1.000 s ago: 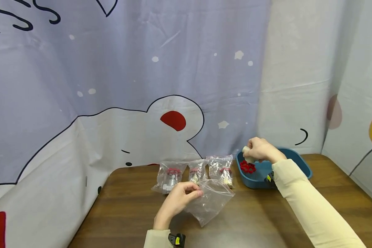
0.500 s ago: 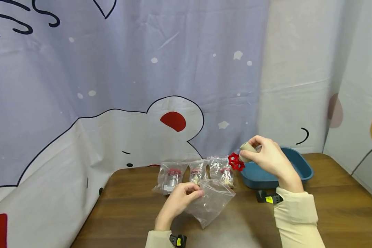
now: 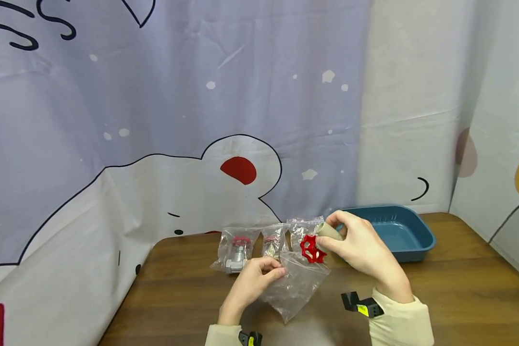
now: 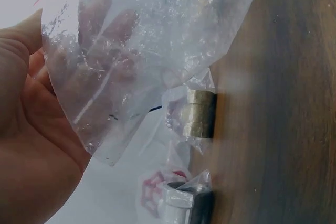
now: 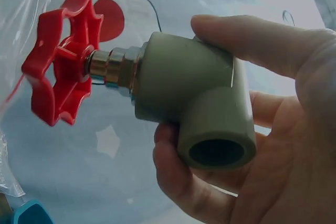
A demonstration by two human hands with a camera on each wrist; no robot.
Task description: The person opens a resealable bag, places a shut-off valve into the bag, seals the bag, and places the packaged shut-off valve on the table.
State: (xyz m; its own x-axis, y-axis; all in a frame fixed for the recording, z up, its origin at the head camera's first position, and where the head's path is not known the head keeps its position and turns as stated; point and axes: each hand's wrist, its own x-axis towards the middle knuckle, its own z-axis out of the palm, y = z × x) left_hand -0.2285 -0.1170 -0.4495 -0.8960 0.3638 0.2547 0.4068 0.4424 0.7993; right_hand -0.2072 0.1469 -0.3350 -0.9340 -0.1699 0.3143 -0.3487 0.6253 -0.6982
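A: What does the person's right hand (image 3: 363,252) have hold of?

B: A grey-green valve (image 5: 184,100) with a red handwheel (image 3: 311,249). Thumb on top, fingers curled underneath, so the hand is clamped round the plastic body. The wheel points left, leading toward the bag, and the open socket faces the wrist camera.

A: And the left hand (image 3: 253,281)?

B: It pinches the upper edge of an empty clear bag (image 3: 296,283); through the film the left wrist view shows fingers behind the plastic. That grip lifts the mouth off the worktop (image 3: 458,288) and keeps it facing right, toward the valve. Whether the mouth is really parted is hard to tell, since the film is crumpled and glary.

A: Where is the valve relative to the bag?

B: Just above the bag's far right corner, the handwheel at or touching the edge, not inside by the look of it.

A: What else is on the worktop?

B: Three filled bags (image 3: 238,247) in a row along the far side, just beyond the left hand, each with a fitting and something red inside. They sit together, out of the way of the hands. A blue tray (image 3: 415,240) stands at the far right, well within the right arm's reach; no contents show from the head view. A cartoon-printed curtain (image 3: 155,120) hangs behind everything.
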